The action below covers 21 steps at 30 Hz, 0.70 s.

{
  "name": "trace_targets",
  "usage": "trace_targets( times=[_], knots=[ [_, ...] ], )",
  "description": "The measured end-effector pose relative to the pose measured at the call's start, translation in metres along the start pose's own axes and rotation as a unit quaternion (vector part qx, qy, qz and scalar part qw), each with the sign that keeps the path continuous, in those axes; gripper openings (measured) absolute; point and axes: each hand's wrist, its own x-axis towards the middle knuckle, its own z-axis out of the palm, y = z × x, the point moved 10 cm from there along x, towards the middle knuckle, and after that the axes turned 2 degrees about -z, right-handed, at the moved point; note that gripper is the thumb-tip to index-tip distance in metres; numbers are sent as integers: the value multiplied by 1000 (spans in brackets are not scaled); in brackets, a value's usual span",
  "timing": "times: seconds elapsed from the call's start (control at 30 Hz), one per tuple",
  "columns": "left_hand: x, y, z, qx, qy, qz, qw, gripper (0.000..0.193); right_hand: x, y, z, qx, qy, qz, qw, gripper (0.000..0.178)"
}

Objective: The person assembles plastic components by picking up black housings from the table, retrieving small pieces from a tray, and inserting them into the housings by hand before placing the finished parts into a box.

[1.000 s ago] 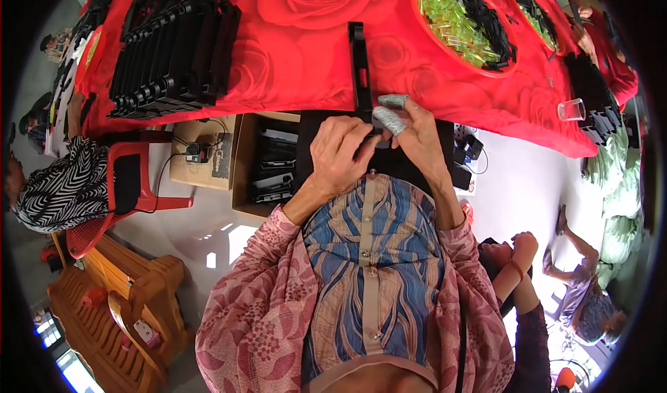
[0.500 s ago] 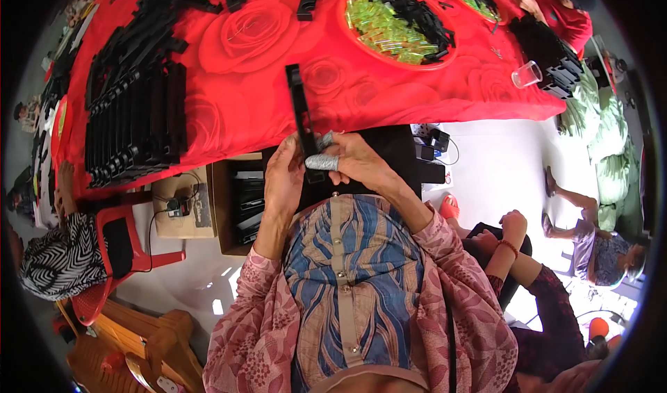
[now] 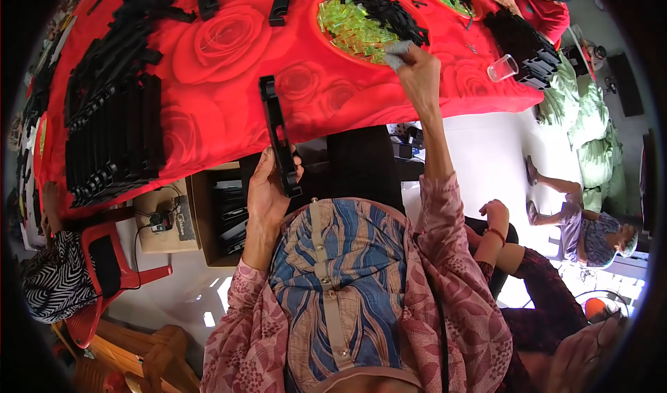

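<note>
My left hand (image 3: pixel 264 193) is closed round the lower end of a long black plastic strip with a slot along it (image 3: pixel 276 132), held upright at the table's near edge. My right hand (image 3: pixel 421 80) is stretched out over the near right rim of a round orange tray (image 3: pixel 347 60). Grey wrapping covers its fingertips, which are drawn together; whatever is between them is hidden. Inside the tray lie clear yellow-green small pieces (image 3: pixel 354 28) on the left and small black pieces (image 3: pixel 396 14) on the right.
Stacked black strips (image 3: pixel 114 139) fill the table's left side. A clear cup (image 3: pixel 502 68) lies by another black stack (image 3: pixel 524 49) at the right. Below the table stands an open cardboard box (image 3: pixel 201 219). A person sits close on my right; a red chair (image 3: pixel 114 254) is at left.
My right hand has left the black strip and reached forward and right to the orange tray. My left hand keeps the strip, now slightly lower and further left in view.
</note>
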Motion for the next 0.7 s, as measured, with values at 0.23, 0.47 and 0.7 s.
trace_targets(
  times=[0.23,0.47,0.7],
  knots=[
    [-1,-4,-1,16,2,-4,1000,24,35,-20,49,-230,-103,-211,944,14],
    [1,-6,-2,12,-6,-5,1000,24,44,-16,70,-350,-162,-187,904,20],
    [-1,-8,1,10,-7,-13,1000,23,55,4,68,-290,-214,-170,917,21]
  ],
)
